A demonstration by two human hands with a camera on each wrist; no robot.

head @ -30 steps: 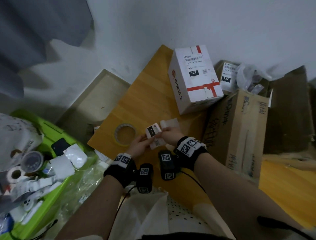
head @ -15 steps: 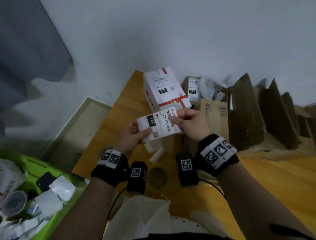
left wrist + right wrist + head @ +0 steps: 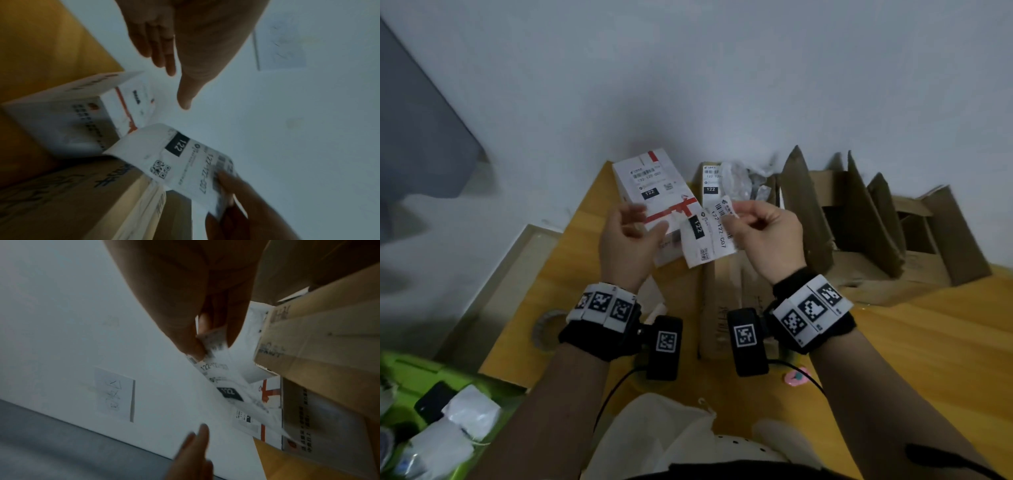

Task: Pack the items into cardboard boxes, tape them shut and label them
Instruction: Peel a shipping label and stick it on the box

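label (image 3: 705,236): pinched at its top edge by right hand (image 3: 767,236), above the brown box (image 3: 736,294)
left hand (image 3: 630,236): fingers loose, holding nothing
risk: dangling label may curl and stick crooked

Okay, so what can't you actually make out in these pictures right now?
- Small print on the white shipping label: too small in the head view, blurred in both wrist views.
- Brown cardboard box top: hidden by the label and right hand, head view.
- Tape roll: partly behind the left wrist, head view.
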